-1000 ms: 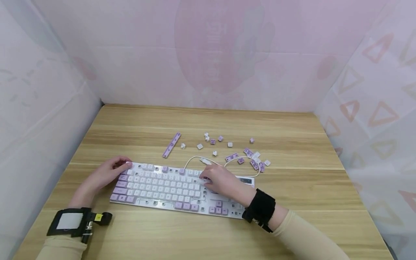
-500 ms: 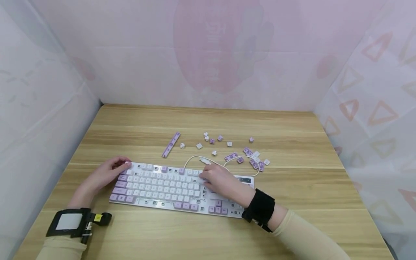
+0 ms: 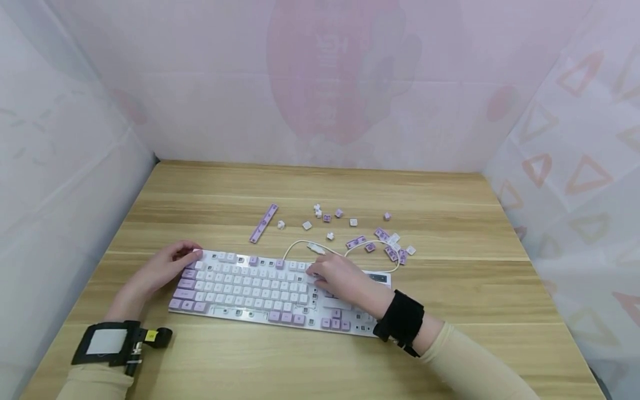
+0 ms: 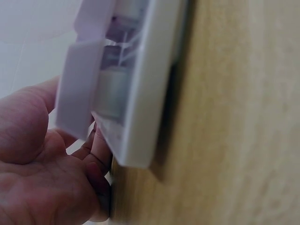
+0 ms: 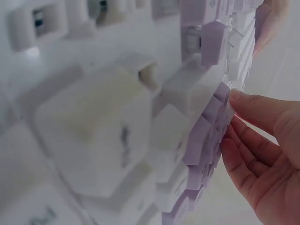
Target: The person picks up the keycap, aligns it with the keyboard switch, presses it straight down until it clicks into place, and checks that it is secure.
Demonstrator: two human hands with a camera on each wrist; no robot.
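Note:
A white keyboard (image 3: pixel 260 318) with white and purple keycaps lies on the table; several of its key positions are bare. My left hand (image 3: pixel 162 266) grips its far left corner, thumb on the top edge and the other fingers behind it. In the left wrist view, purple keycaps (image 4: pixel 77 86) stand beside that hand's palm. My right hand (image 3: pixel 342 278) is over the right part of the keys, thumb and fingers pinching a keycap (image 5: pixel 230 114) that they mostly cover. The right wrist view shows large white keycaps (image 5: pixel 93 131) close to the camera.
Behind the keyboard lie loose white and purple keycaps, among them a long purple spacebar (image 3: pixel 263 223) and a purple keycap (image 3: pixel 387 216). A white cable (image 3: pixel 400 261) with a plug (image 3: pixel 316 248) loops at the keyboard's far edge. Printed cloth walls (image 3: pixel 220 111) surround the wooden table (image 3: pixel 450 222).

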